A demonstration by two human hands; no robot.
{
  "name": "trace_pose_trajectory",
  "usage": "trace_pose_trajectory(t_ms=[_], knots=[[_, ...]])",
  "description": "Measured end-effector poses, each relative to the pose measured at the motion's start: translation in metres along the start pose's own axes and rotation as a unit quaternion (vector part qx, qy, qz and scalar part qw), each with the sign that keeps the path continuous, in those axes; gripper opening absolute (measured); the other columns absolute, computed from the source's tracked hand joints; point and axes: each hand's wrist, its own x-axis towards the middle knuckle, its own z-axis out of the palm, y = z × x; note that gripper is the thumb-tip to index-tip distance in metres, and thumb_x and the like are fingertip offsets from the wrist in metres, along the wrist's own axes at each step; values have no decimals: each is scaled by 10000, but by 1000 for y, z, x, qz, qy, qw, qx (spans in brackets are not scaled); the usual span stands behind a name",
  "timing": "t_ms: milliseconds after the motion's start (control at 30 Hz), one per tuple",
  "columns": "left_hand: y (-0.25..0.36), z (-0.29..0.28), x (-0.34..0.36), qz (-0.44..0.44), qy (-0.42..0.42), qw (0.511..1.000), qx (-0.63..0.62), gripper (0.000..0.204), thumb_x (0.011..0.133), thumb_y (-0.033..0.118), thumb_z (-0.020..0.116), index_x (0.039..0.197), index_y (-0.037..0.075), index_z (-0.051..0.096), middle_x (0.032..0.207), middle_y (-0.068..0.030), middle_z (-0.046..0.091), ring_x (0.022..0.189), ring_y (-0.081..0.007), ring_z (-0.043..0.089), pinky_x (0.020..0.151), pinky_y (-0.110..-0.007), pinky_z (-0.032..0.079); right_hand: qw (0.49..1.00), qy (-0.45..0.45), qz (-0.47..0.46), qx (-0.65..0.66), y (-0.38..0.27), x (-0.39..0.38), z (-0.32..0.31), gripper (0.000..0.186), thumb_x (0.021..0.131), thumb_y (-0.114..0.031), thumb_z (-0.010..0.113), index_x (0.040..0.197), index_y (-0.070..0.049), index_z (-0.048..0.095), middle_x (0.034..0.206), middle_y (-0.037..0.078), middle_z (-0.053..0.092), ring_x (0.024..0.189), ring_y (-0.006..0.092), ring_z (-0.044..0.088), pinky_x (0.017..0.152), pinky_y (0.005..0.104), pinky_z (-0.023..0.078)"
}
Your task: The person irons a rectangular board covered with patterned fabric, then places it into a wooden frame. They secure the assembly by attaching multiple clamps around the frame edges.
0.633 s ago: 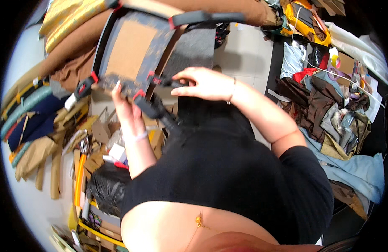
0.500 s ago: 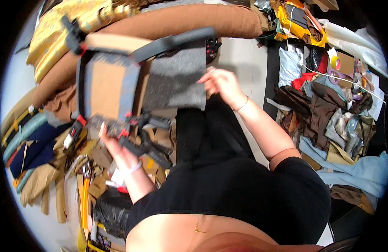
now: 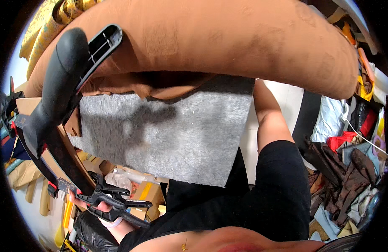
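At lower left my left hand (image 3: 102, 206) grips the end of a curved board assembly (image 3: 61, 150), largely hidden by black spring clamps (image 3: 116, 200) with red pads. A large black clamp (image 3: 61, 71) stands at the assembly's far end. Beside it a grey felt sheet (image 3: 168, 136) spans the middle, its far edge beside or under a big brown fabric roll (image 3: 210, 35). My right forearm (image 3: 267, 109) reaches up along the sheet's right edge; the hand itself is hidden behind the roll and sheet, so I cannot tell what it holds.
Heaped fabric offcuts (image 3: 345, 180) and a pale plastic bag (image 3: 326, 117) fill the right side. Yellow patterned fabric (image 3: 44, 33) is at the back left. A black bag (image 3: 91, 231) and cardboard boxes (image 3: 145, 197) sit low on the left. Pale tiled floor (image 3: 288, 101) shows at right.
The view has come much closer to the roll and felt. The clamped assembly has shifted left and down in view with my left hand. My right hand has moved up out of sight.
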Motion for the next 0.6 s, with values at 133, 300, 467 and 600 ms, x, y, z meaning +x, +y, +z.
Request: trace_pose_trajectory(t_ms=[133,300,467,600], knots=[[10,9,13,-271,133,941,-151,1051,680,774,637,1425,122,286,1431,-138,290,1337,-285,331,1107,-460,324,1000,-24,-1,3,10,1,-8,227,882,-148,601,1045,0,655,1058,218,652,989,396,615,877,441,483],[13,-21,3,-119,-31,992,-11,942,703,619,747,1413,194,297,1343,-91,351,1274,-245,373,1100,-433,313,997,-70,-14,41,-2,-17,-51,238,878,-158,612,1049,3,655,1043,229,651,993,395,612,881,439,478],[44,-36,36,-423,107,867,-243,643,805,528,684,1288,175,448,1259,-52,464,1121,-234,502,980,-393,429,980,-152,1,132,-10,-59,-118,251,874,-168,624,1052,6,655,1029,240,651,997,395,609,885,438,473],[77,-57,67,-458,92,831,-303,478,803,488,663,1067,97,589,942,-50,627,838,-205,623,779,-381,525,946,-170,93,260,-9,-141,-211,261,871,-175,633,1054,9,654,1017,250,651,1000,395,606,888,436,469]])
